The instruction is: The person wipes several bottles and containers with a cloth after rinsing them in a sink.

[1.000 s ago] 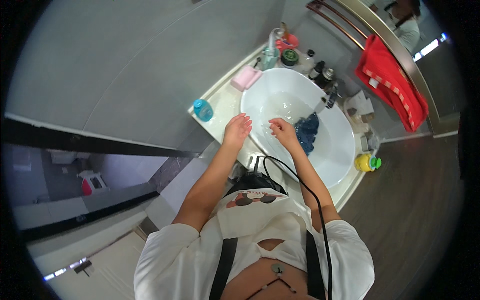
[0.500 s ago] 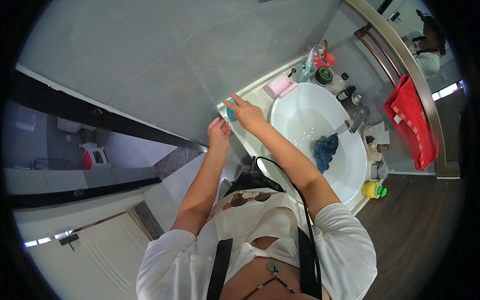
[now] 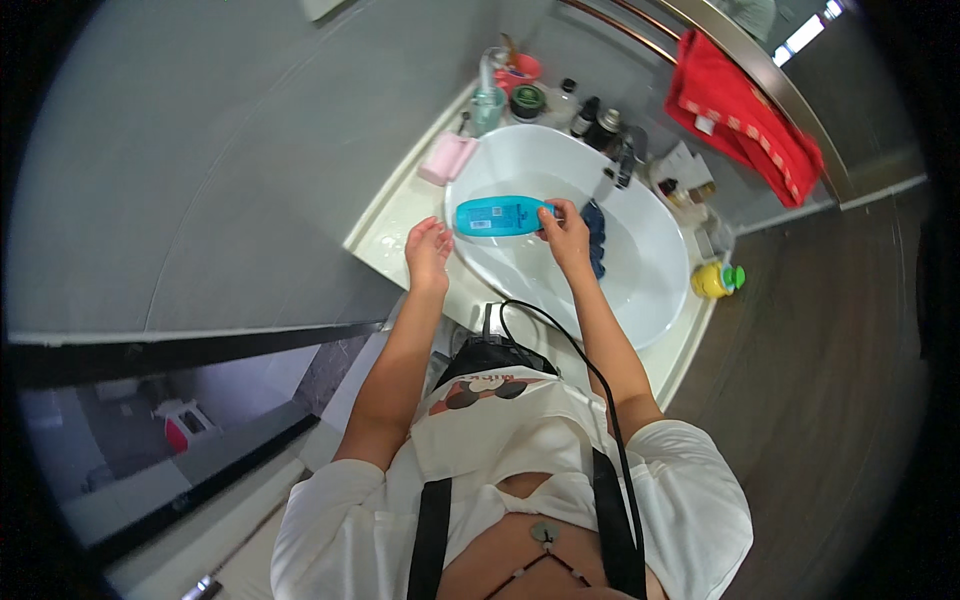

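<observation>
Over the white oval washbasin [image 3: 640, 290], my right hand [image 3: 567, 240] grips a blue plastic bottle [image 3: 500, 216] by its right end. The bottle lies sideways, its printed label facing up. Beside the bottle's left end is my left hand [image 3: 429, 252], palm up with the fingers loosely curled and apart, holding nothing. A dark blue wet cloth [image 3: 595, 240] rests in the basin, just right of my right hand and partly hidden by it.
A pink container [image 3: 447, 158] stands left of the basin. Behind it are a cup with a toothbrush [image 3: 488, 108], a dark jar [image 3: 527, 102] and several bottles. The faucet [image 3: 626, 160] is at the back right; a yellow bottle [image 3: 712, 280] stands at the right. A red towel [image 3: 740, 120] hangs from a rail.
My right hand has brought the blue bottle from the counter's left corner to over the basin. My left hand stays near the counter edge. The view has shifted toward the basin.
</observation>
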A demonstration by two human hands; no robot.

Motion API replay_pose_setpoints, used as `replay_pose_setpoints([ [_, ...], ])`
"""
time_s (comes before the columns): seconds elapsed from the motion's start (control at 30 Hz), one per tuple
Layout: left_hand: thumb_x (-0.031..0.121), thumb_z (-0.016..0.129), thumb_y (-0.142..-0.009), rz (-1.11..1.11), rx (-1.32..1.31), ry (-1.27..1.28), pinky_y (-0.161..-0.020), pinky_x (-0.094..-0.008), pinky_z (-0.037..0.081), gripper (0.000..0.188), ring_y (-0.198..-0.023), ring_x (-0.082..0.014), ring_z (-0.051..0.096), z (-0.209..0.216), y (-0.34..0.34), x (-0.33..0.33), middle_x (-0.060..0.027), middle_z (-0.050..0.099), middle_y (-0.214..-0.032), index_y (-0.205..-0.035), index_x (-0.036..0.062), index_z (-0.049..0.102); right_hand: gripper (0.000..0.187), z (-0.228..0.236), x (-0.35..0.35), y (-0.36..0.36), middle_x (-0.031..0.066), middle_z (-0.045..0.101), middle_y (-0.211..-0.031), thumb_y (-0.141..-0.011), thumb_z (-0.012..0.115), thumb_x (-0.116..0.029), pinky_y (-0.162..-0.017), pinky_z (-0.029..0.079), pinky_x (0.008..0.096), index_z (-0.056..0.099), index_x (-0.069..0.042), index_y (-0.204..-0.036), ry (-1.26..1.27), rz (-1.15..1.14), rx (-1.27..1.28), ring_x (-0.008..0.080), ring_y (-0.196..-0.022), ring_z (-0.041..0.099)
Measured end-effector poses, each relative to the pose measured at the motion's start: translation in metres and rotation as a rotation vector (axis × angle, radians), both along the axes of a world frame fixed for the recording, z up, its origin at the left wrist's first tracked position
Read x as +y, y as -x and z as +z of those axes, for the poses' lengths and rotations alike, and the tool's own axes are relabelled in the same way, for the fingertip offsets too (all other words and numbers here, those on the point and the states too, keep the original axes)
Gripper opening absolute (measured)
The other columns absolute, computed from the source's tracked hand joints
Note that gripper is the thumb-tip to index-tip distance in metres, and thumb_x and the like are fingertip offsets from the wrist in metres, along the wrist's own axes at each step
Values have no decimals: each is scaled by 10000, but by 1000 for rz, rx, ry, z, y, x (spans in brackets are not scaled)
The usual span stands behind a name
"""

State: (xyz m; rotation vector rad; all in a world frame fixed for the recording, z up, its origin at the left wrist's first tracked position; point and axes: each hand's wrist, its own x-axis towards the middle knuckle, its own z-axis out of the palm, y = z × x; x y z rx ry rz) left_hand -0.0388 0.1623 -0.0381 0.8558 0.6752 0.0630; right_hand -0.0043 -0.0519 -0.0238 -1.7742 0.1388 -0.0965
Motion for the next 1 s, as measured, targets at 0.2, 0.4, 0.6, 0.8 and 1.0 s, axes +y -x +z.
replay_pose_setpoints([
  [0.2, 78, 503, -839, -474, 54, 7, -743, -303, 460, 219, -845, -177, 539, -9, -2, -73, -72, 549, -939, -1055, 46, 490, 292, -30, -76, 38, 64, 574, -716, -749, 669, -234, -530, 473, 265, 551, -16, -903, 386, -242, 110, 134, -573, 570],
  [0.4, 195, 519, -857, -712, 173, 102, -865, -403, 425, 379, -987, -253, 496, -32, 2, -115, -131, 478, -1110, -1189, 57, 396, 286, -11, -78, 62, 98, 560, -851, -689, 693, -181, -608, 464, 303, 562, -51, -908, 588, -232, 31, 185, -652, 563],
  [0.6, 403, 499, -870, -764, 284, 426, -930, -493, 355, 529, -1119, -327, 411, -51, -3, -128, -142, 389, -1225, -1274, 127, 301, 314, -30, -65, 69, 96, 570, -860, -711, 669, -168, -627, 469, 314, 572, -68, -992, 449, 85, -14, 207, -676, 577],
  [0.8, 289, 541, -862, -715, 311, 89, -886, -474, 416, 446, -1085, -312, 428, -48, -15, -124, -118, 398, -1202, -1221, 105, 349, 266, -54, -95, 45, 104, 607, -929, -746, 634, -157, -668, 481, 320, 593, -75, -996, 469, 90, 0, 222, -762, 603],
  [1.0, 86, 578, -771, -623, 306, -111, -832, -410, 448, 544, -1043, -265, 464, -62, -21, -124, -123, 452, -1130, -1256, 91, 332, 602, -83, -119, 9, 125, 251, -1393, -690, 688, -261, -988, 309, 463, 453, -209, -1242, 859, 271, 99, 361, -1256, 252],
])
